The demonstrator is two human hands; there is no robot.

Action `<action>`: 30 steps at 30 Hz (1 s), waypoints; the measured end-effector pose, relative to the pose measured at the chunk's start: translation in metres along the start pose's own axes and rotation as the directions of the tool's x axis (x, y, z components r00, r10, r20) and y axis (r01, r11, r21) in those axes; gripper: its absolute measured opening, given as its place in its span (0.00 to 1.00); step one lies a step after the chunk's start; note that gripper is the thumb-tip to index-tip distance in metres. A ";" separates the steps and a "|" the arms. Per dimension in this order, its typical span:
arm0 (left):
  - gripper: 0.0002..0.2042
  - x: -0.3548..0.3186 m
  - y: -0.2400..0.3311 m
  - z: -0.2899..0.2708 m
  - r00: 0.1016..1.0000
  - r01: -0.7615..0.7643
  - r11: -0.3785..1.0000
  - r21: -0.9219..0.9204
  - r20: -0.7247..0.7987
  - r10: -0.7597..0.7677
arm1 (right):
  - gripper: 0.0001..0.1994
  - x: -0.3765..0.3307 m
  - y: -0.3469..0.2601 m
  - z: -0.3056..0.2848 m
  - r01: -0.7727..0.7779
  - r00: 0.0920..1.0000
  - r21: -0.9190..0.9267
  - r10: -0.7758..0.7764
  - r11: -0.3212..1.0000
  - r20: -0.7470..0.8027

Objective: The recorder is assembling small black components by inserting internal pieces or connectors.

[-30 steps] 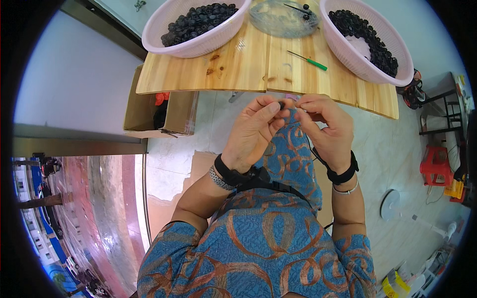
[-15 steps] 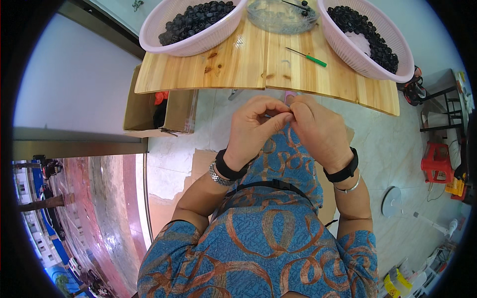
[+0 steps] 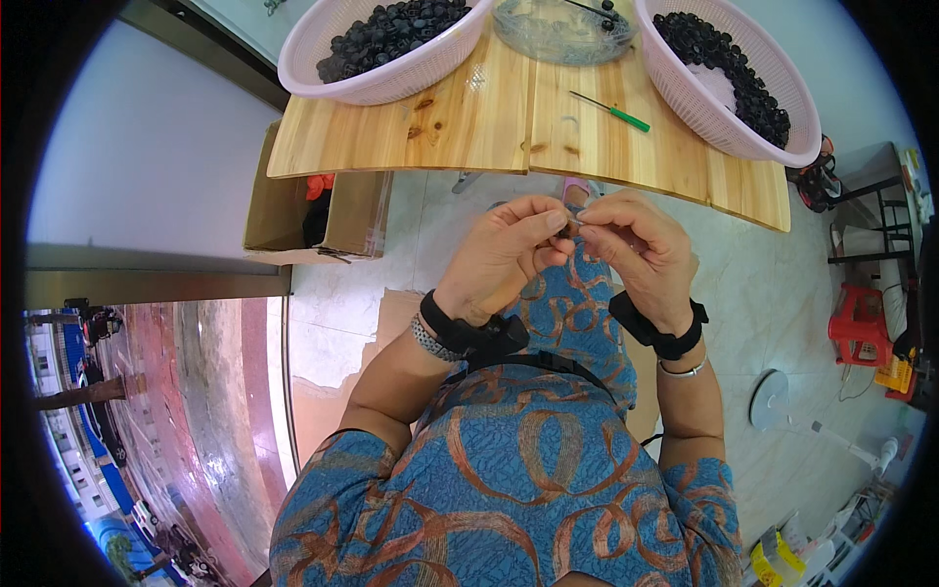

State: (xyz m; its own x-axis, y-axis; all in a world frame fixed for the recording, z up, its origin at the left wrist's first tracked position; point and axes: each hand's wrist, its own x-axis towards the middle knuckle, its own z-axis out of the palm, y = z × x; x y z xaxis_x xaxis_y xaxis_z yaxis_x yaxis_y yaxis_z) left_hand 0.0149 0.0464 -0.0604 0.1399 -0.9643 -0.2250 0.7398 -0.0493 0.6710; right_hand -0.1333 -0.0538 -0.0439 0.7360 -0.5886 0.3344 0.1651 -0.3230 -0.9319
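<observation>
My left hand [image 3: 504,256] is in front of the table edge, over my lap, with its fingers closed on a small dark piece [image 3: 564,232]. The piece is mostly covered by the fingertips, and I cannot tell its exact kind. Close against it, my right hand [image 3: 646,256] pinches a tiny pale, thin bit [image 3: 578,221] between thumb and forefinger. The two hands' fingertips almost touch. On the wooden table [image 3: 469,137] beyond them lies a small screwdriver [image 3: 626,118] with a green handle, its shaft pointing to the far left.
Pink plastic baskets [image 3: 381,90] [image 3: 699,117] of small black parts stand at the table's far left and right. Between them sits a clear plastic bundle [image 3: 558,44] with several black bits. Below the table's left side is an open cardboard box [image 3: 357,220]; a red stool [image 3: 861,323] stands right.
My hands have turned and parted slightly at the fingertips, so the dark piece and the pale bit now show. My right wrist has rotated, with its fingers now reaching leftward.
</observation>
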 end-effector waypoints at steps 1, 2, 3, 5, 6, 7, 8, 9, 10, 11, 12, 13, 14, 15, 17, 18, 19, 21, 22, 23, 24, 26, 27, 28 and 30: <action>0.07 0.001 -0.001 0.001 0.999 0.016 0.998 -0.059 0.033 -0.014 | 0.07 -0.001 0.000 0.000 -0.031 0.999 0.061 0.033 0.998 -0.024; 0.07 0.001 -0.003 0.001 0.998 0.031 0.993 -0.118 0.063 -0.024 | 0.07 -0.002 0.000 0.001 -0.031 0.999 0.062 0.033 0.998 -0.023; 0.07 0.001 -0.003 0.002 0.998 0.031 0.993 -0.117 0.061 -0.024 | 0.07 -0.002 -0.001 0.003 -0.015 0.998 0.047 0.017 0.999 -0.060; 0.07 0.000 -0.004 0.005 0.999 0.019 0.987 -0.162 0.031 -0.014 | 0.06 -0.002 -0.001 0.006 0.001 0.995 0.032 0.002 0.999 -0.097; 0.07 0.001 -0.005 0.006 0.999 0.020 0.987 -0.161 0.031 -0.015 | 0.06 -0.002 0.001 0.007 0.038 0.991 0.015 -0.036 0.999 -0.128; 0.08 0.001 -0.008 0.006 1.000 0.012 0.986 -0.168 0.014 -0.010 | 0.05 -0.002 0.002 0.008 0.075 0.985 -0.002 -0.075 0.997 -0.157; 0.08 0.001 -0.009 0.007 1.000 0.005 0.985 -0.175 -0.002 -0.005 | 0.05 -0.001 0.003 0.009 0.075 0.985 -0.002 -0.074 0.997 -0.159; 0.08 0.001 -0.011 0.008 1.000 0.005 0.985 -0.174 -0.003 -0.006 | 0.05 -0.001 0.004 0.009 0.093 0.981 -0.019 -0.095 0.995 -0.167; 0.08 0.001 -0.013 0.010 1.000 0.000 0.983 -0.185 -0.016 -0.003 | 0.04 -0.001 0.005 0.010 0.111 0.978 -0.037 -0.116 0.993 -0.174; 0.07 0.001 -0.014 0.011 1.000 -0.004 0.980 -0.198 -0.028 -0.001 | 0.04 -0.002 0.007 0.011 0.111 0.978 -0.037 -0.116 0.993 -0.176; 0.07 0.001 -0.014 0.011 1.000 -0.002 0.980 -0.197 -0.027 -0.003 | 0.04 -0.003 0.010 0.012 0.068 0.977 0.047 -0.057 0.997 -0.207; 0.08 0.002 -0.016 0.009 1.000 0.000 0.975 -0.224 -0.026 -0.006 | 0.04 -0.004 0.011 0.012 0.027 0.972 0.133 0.005 0.991 -0.234; 0.08 0.002 -0.017 0.007 1.000 -0.001 0.968 -0.251 -0.027 -0.006 | 0.04 -0.005 0.011 0.012 0.027 0.973 0.134 0.005 0.991 -0.232; 0.08 0.003 -0.017 0.006 1.000 -0.002 0.968 -0.251 -0.029 -0.005 | 0.04 -0.006 0.011 0.011 0.026 0.971 0.159 0.013 0.987 -0.240; 0.10 0.005 -0.018 0.003 0.999 -0.035 0.912 -0.408 -0.004 0.036 | 0.04 -0.008 0.011 0.012 0.025 0.968 0.183 0.022 0.983 -0.250; 0.10 0.005 -0.018 0.004 0.999 -0.033 0.912 -0.408 -0.004 0.035 | 0.04 -0.009 0.011 0.016 0.038 0.966 0.182 0.011 0.983 -0.260; 0.10 0.005 -0.017 0.005 0.999 -0.030 0.898 -0.439 -0.034 0.017 | 0.04 -0.010 0.012 0.018 0.052 0.963 0.180 -0.001 0.982 -0.270; 0.10 0.004 -0.016 0.008 0.998 -0.026 0.884 -0.467 -0.063 -0.004 | 0.04 -0.011 0.016 0.020 0.056 0.962 0.148 -0.013 0.987 -0.274; 0.10 0.003 -0.016 0.010 0.994 -0.024 0.880 -0.474 -0.106 -0.030 | 0.03 -0.010 0.017 0.020 0.060 0.961 0.115 -0.026 0.992 -0.276; 0.10 0.002 -0.016 0.012 0.987 -0.023 0.877 -0.481 -0.149 -0.056 | 0.03 -0.009 0.018 0.020 0.061 0.960 0.115 -0.026 0.991 -0.278; 0.10 0.001 -0.016 0.012 0.987 -0.021 0.877 -0.479 -0.148 -0.057 | 0.03 -0.008 0.018 0.020 0.081 0.958 0.106 -0.048 0.991 -0.284; 0.08 -0.001 -0.015 0.013 0.991 -0.009 0.884 -0.468 -0.120 -0.054 | 0.03 -0.006 0.016 0.022 0.101 0.954 0.096 -0.069 0.990 -0.291; 0.08 -0.001 -0.016 0.013 0.991 -0.008 0.884 -0.467 -0.119 -0.054 | 0.04 -0.005 0.012 0.023 0.091 0.953 0.116 -0.053 0.989 -0.297; 0.07 -0.001 -0.016 0.012 0.994 0.001 0.884 -0.467 -0.096 -0.052 | 0.04 -0.005 0.010 0.023 0.081 0.952 0.136 -0.036 0.987 -0.303; 0.07 -0.002 -0.017 0.012 0.996 0.008 0.885 -0.466 -0.073 -0.048 | 0.04 -0.004 0.011 0.022 0.094 0.952 0.088 -0.063 0.992 -0.299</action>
State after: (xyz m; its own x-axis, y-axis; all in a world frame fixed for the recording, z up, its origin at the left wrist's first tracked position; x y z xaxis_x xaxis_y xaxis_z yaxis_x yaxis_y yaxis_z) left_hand -0.0061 0.0463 -0.0629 0.1523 -0.9392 -0.3078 0.9623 0.0699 0.2628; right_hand -0.1203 -0.0383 -0.0588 0.4941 -0.7615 0.4195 0.2907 -0.3101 -0.9052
